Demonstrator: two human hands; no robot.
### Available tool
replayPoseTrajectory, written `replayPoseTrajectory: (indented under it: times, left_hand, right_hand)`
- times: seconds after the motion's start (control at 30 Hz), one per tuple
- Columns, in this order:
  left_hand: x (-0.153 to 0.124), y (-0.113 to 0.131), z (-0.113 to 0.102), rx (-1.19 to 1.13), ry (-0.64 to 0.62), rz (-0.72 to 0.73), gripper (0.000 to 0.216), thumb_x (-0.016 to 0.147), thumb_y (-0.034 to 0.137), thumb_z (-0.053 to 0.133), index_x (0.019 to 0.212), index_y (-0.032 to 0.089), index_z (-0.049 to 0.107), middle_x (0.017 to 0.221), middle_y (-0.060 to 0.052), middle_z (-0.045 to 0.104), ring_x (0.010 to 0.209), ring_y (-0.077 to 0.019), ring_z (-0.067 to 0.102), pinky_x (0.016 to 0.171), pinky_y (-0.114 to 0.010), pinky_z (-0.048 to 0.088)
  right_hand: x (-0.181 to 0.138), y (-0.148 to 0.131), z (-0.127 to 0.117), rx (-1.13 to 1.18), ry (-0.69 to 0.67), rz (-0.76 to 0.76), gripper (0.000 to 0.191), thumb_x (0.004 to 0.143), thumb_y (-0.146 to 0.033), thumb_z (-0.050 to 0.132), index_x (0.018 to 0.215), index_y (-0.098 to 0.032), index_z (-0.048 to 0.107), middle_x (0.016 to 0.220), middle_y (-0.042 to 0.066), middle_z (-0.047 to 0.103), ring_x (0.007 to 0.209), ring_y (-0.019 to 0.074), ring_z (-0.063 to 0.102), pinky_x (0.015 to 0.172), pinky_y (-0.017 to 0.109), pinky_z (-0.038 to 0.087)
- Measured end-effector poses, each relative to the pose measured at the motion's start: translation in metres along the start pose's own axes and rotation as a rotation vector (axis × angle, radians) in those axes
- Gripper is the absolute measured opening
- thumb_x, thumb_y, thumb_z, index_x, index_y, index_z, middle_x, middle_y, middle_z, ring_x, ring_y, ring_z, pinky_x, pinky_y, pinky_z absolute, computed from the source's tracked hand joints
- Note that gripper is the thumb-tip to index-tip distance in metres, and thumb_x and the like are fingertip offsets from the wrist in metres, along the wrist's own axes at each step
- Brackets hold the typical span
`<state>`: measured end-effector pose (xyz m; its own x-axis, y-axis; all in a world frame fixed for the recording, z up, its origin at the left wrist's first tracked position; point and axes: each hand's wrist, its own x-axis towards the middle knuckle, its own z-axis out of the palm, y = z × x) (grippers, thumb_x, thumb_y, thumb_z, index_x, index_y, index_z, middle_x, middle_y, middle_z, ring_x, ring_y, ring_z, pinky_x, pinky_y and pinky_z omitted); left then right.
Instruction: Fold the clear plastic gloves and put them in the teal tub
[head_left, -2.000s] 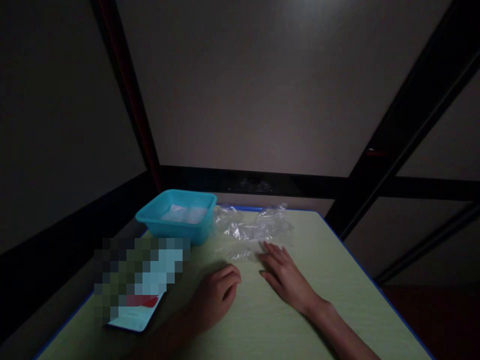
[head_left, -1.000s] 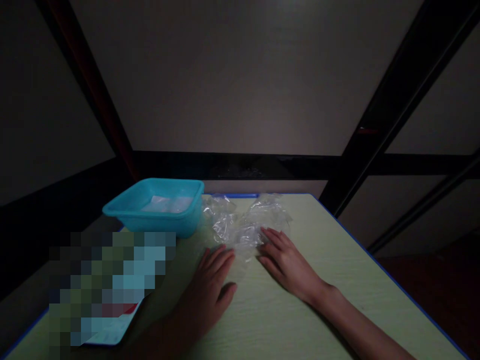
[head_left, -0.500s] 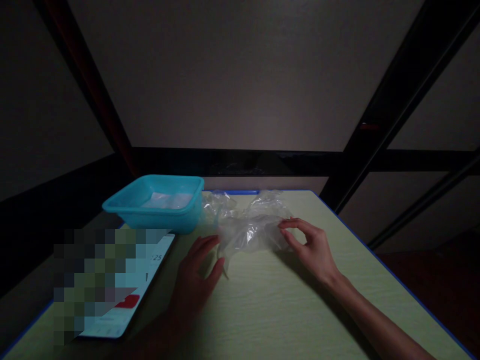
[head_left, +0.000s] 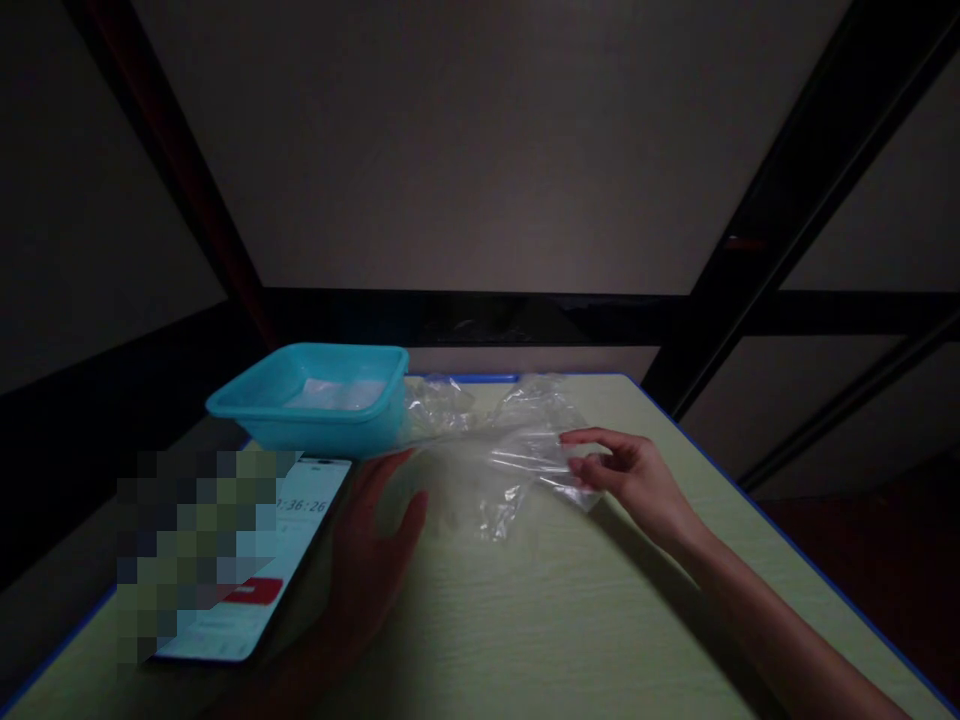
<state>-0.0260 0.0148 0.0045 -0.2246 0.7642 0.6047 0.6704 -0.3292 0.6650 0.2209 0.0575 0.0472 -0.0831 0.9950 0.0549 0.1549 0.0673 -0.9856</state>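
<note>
At mid-frame a clear plastic bag [head_left: 495, 465] lay drawn out across the green surface [head_left: 570, 620]. The right hand [head_left: 637, 480] pinched its right edge between thumb and fingertips. The left hand [head_left: 371, 545], open and flat, rested at its left end. Crumpled bags [head_left: 536, 400] sat behind, beside a teal basin [head_left: 315, 410].
</note>
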Motion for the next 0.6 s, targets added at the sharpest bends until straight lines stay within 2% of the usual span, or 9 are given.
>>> replayPoseTrajectory:
  times: [0.07, 0.13, 0.27, 0.33, 0.37, 0.4, 0.47, 0.53, 0.6]
  left_hand:
    - [-0.002, -0.003, 0.002, -0.006, 0.02, -0.001, 0.032, 0.079, 0.035, 0.051, 0.109, 0.021, 0.054, 0.115, -0.006, 0.058, 0.109, -0.0256, 0.053, 0.094, -0.046, 0.043]
    - [-0.004, -0.007, 0.006, -0.021, -0.014, 0.005, 0.038, 0.081, 0.031, 0.048, 0.118, 0.022, 0.049, 0.125, -0.007, 0.052, 0.117, -0.0258, 0.047, 0.098, -0.047, 0.039]
    - [-0.007, -0.017, 0.012, -0.058, -0.148, -0.007, 0.043, 0.083, 0.025, 0.045, 0.126, 0.023, 0.043, 0.137, -0.007, 0.042, 0.127, -0.0255, 0.038, 0.103, -0.048, 0.032]
    - [-0.009, -0.02, 0.013, -0.068, -0.198, -0.027, 0.041, 0.082, 0.024, 0.046, 0.123, 0.023, 0.045, 0.14, -0.008, 0.039, 0.13, -0.0269, 0.034, 0.105, -0.05, 0.03]
    - [-0.01, -0.02, 0.013, -0.07, -0.211, -0.031, 0.04, 0.082, 0.023, 0.046, 0.122, 0.023, 0.046, 0.14, -0.008, 0.038, 0.13, -0.0274, 0.033, 0.105, -0.051, 0.029]
    - [-0.011, -0.019, 0.013, -0.072, -0.218, -0.031, 0.039, 0.081, 0.022, 0.047, 0.12, 0.024, 0.047, 0.14, -0.008, 0.038, 0.13, -0.0275, 0.033, 0.105, -0.052, 0.029]
    - [-0.012, -0.017, 0.012, -0.081, -0.215, -0.005, 0.037, 0.08, 0.018, 0.047, 0.117, 0.024, 0.047, 0.138, -0.007, 0.039, 0.129, -0.0268, 0.035, 0.104, -0.051, 0.031]
    - [-0.013, -0.013, 0.011, -0.085, -0.214, 0.046, 0.038, 0.078, 0.014, 0.047, 0.114, 0.024, 0.047, 0.136, -0.007, 0.04, 0.127, -0.0263, 0.038, 0.102, -0.049, 0.034]
    - [-0.014, -0.009, 0.01, -0.073, -0.211, 0.103, 0.04, 0.075, 0.012, 0.047, 0.114, 0.024, 0.047, 0.135, -0.007, 0.041, 0.125, -0.0272, 0.04, 0.1, -0.048, 0.038]
  right_hand:
    - [-0.002, 0.0, 0.001, 0.004, -0.143, 0.045, 0.018, 0.06, -0.026, 0.071, 0.072, -0.015, 0.064, 0.047, -0.004, 0.057, 0.042, 0.009, 0.054, 0.044, 0.022, 0.045]
    - [-0.007, 0.0, 0.001, 0.003, -0.36, 0.117, 0.015, 0.061, -0.027, 0.072, 0.066, -0.015, 0.063, 0.049, -0.004, 0.06, 0.043, 0.0088, 0.056, 0.046, 0.021, 0.047]
    - [-0.02, -0.003, -0.003, -0.027, -0.84, 0.297, 0.019, 0.066, -0.03, 0.071, 0.078, -0.015, 0.068, 0.057, -0.003, 0.062, 0.046, 0.0075, 0.059, 0.049, 0.019, 0.048]
    - [-0.026, -0.005, -0.006, -0.051, -1.003, 0.366, 0.025, 0.067, -0.033, 0.071, 0.085, -0.015, 0.069, 0.061, -0.002, 0.063, 0.045, 0.0064, 0.058, 0.048, 0.019, 0.048]
    - [-0.027, -0.006, -0.006, -0.06, -1.043, 0.388, 0.026, 0.068, -0.034, 0.07, 0.086, -0.015, 0.069, 0.061, -0.002, 0.062, 0.044, 0.006, 0.056, 0.048, 0.019, 0.047]
    - [-0.028, -0.006, -0.006, -0.068, -1.048, 0.389, 0.026, 0.068, -0.034, 0.07, 0.085, -0.015, 0.069, 0.06, -0.003, 0.06, 0.043, 0.0057, 0.055, 0.047, 0.019, 0.047]
    - [-0.026, -0.004, -0.002, -0.081, -0.949, 0.308, 0.019, 0.07, -0.033, 0.067, 0.078, -0.015, 0.066, 0.054, -0.005, 0.054, 0.041, 0.0051, 0.05, 0.044, 0.018, 0.044]
    - [-0.024, 0.0, 0.006, -0.106, -0.736, 0.116, 0.015, 0.072, -0.03, 0.064, 0.067, -0.016, 0.06, 0.052, -0.007, 0.048, 0.041, 0.0048, 0.045, 0.042, 0.017, 0.039]
    - [-0.024, 0.004, 0.016, -0.187, -0.506, -0.122, 0.014, 0.073, -0.026, 0.062, 0.065, -0.018, 0.054, 0.056, -0.005, 0.047, 0.047, 0.0064, 0.045, 0.043, 0.018, 0.038]
